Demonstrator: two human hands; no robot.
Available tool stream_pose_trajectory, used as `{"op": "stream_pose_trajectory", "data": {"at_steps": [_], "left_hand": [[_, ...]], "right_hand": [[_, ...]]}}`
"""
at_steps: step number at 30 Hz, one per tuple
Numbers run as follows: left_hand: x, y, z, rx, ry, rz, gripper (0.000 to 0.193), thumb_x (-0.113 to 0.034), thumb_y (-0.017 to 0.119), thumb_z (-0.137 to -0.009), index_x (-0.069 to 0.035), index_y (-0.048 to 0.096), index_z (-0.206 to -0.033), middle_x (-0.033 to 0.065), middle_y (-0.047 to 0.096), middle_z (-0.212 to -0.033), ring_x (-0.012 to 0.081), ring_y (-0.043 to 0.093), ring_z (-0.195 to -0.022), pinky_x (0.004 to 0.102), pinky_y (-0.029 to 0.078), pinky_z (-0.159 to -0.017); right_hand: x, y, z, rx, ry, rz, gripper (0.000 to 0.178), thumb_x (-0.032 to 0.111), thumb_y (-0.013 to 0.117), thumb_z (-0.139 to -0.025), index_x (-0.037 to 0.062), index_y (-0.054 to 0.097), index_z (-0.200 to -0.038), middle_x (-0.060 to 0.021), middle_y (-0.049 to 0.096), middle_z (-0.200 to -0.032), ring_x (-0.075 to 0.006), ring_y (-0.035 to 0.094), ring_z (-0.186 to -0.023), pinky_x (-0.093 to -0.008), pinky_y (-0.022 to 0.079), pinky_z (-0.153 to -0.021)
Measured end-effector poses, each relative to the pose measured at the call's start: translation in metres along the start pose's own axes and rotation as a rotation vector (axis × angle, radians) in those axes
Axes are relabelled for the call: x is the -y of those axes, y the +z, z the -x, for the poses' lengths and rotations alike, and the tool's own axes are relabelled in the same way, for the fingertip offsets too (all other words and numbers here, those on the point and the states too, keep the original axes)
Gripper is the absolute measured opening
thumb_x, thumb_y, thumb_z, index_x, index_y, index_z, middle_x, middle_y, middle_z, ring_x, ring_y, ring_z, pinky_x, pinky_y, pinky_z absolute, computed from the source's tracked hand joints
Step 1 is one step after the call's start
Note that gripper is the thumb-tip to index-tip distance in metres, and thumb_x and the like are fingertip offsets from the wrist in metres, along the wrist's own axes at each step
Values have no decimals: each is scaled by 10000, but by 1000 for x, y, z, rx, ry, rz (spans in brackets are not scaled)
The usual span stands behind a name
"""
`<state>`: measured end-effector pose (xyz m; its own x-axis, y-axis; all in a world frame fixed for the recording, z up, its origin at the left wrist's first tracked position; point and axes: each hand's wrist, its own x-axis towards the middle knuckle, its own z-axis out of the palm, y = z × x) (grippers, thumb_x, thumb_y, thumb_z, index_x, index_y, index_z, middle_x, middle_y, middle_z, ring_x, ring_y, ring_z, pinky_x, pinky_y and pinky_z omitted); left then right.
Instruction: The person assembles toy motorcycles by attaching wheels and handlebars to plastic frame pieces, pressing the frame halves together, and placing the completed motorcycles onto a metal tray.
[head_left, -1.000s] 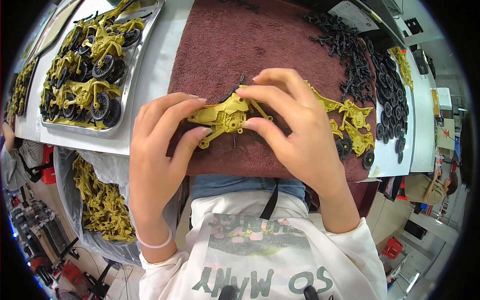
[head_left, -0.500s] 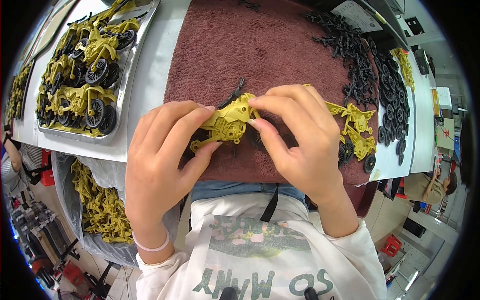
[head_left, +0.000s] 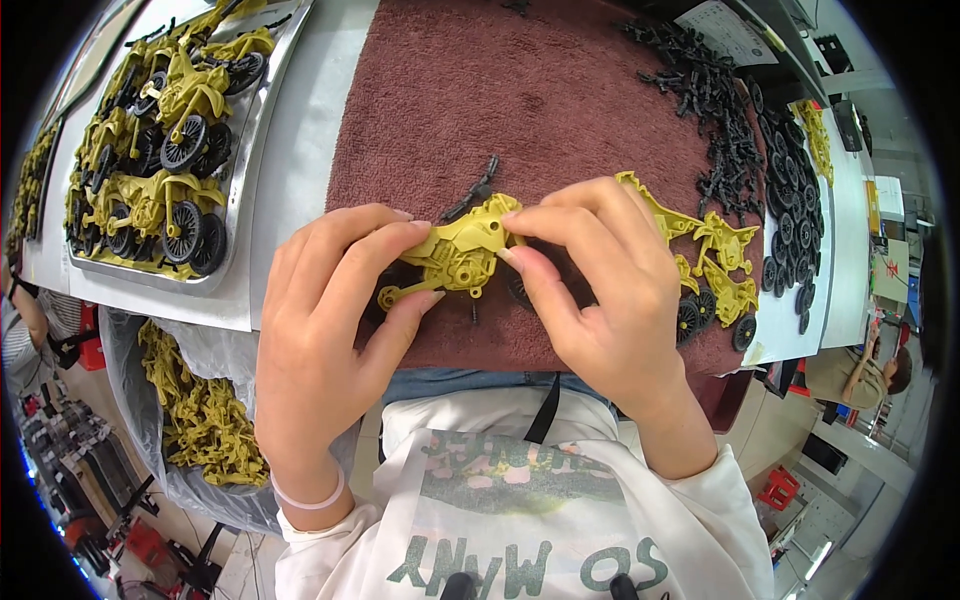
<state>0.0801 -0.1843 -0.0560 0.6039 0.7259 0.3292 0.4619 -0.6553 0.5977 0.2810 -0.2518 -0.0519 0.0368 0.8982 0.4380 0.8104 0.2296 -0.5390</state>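
toy motorbike (head_left: 467,257), right grip (head_left: 612,285) shifted frontward

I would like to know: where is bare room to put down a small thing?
The widest free patch is the maroon towel beyond the left hand and right hand, left of the black-part heap. A bare strip of white table lies between metal tray and towel. Crowded: the towel's right side (yellow parts, wheels) and the tray of toy motorcycles.
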Motion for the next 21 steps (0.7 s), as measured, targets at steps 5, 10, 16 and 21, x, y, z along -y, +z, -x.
{"op": "stream_pose_trajectory", "data": {"at_steps": [5,10,16,21], "left_hand": [[5,0,-2,4,16,36,399,-73,770,-708,-41,667,-1093,93,644,-1098,297,613,-1015,399,461,-901],[-1,3,1,-11,-7,-30,428,-89,775,-693,-38,664,-1103,89,640,-1100,307,607,-1030,406,449,-907],[-5,4,5,-27,1,-128,441,-129,773,-699,-44,668,-1119,76,644,-1096,285,607,-1028,405,445,-890],[-3,6,4,-36,19,-132,403,-177,758,-734,-47,689,-1109,65,657,-1084,260,622,-997,394,460,-856]], "right_hand": [[1,4,2,-45,-38,9,201,-13,738,-723,39,660,-901,-80,571,-853,-263,569,-761,-367,464,-647],[4,3,1,-37,0,10,239,-27,767,-700,16,673,-916,-107,612,-911,-280,605,-797,-352,492,-673],[6,1,2,-12,44,-19,294,-39,788,-684,5,685,-955,-128,644,-960,-296,641,-821,-370,524,-702],[5,-6,-1,81,56,-2,319,-15,792,-693,4,691,-995,-124,648,-975,-292,648,-837,-368,529,-722]]}}
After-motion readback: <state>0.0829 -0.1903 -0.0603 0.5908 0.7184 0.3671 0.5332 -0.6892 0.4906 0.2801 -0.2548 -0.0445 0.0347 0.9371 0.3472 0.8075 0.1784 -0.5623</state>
